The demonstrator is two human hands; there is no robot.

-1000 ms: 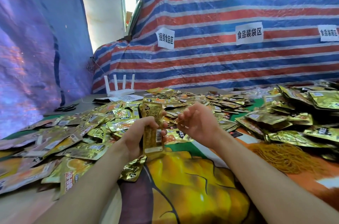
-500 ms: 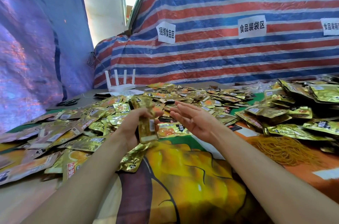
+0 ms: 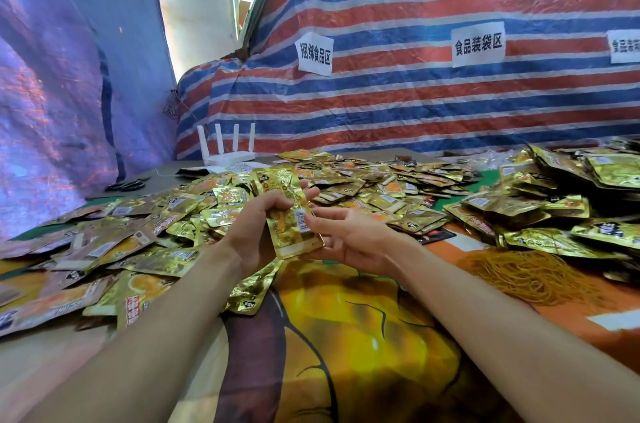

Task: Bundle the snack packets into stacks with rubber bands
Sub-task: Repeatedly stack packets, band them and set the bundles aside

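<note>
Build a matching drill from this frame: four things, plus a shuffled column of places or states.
Things:
1. packet stack
2. rubber bands
3. router
4. scissors

Places or states:
A. white, upright antennas, at the far edge of the table
B. gripped in the left hand
C. tan heap on the orange cloth, right side
D. dark, lying flat, far left

Pairs: 1-B, 2-C, 3-A, 4-D
</note>
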